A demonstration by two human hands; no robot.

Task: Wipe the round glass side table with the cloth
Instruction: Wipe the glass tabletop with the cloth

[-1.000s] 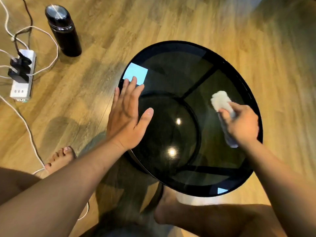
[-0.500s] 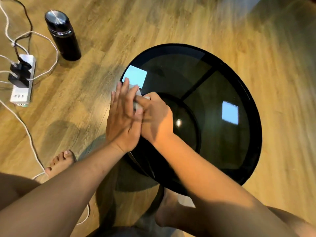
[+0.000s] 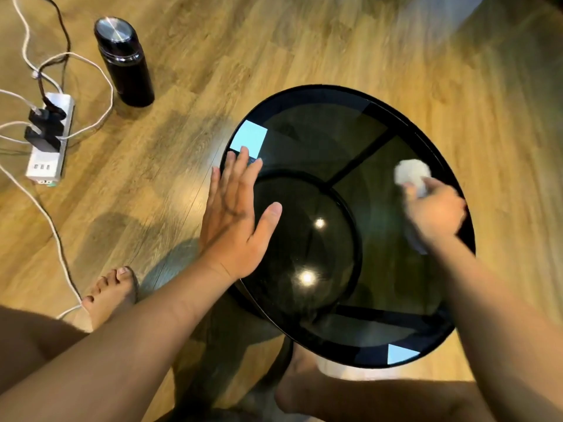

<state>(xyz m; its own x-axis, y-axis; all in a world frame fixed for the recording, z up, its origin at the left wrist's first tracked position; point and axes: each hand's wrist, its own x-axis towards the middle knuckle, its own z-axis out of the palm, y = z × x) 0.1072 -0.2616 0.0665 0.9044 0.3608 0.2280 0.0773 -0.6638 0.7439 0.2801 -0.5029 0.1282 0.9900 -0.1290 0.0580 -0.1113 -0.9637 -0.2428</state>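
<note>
The round glass side table (image 3: 316,123) has a dark tinted top with a black rim, and its black frame shows through the glass. My left hand (image 3: 236,219) lies flat on the table's left edge, fingers spread, holding nothing. My right hand (image 3: 432,214) is at the right side of the glass, closed on a white cloth (image 3: 409,175) that is bunched up and pokes out beyond the fingers. The cloth presses on the glass near the right rim. The right hand is motion-blurred.
A black flask (image 3: 125,62) with a steel lid stands on the wooden floor at upper left. A white power strip (image 3: 48,150) with black plugs and trailing cables (image 3: 45,214) lies at the far left. My bare feet (image 3: 109,295) rest on the floor beside and under the table.
My right hand with the cloth has swept from beside the left hand back across the glass to the right side. The left hand has stayed flat on the left edge.
</note>
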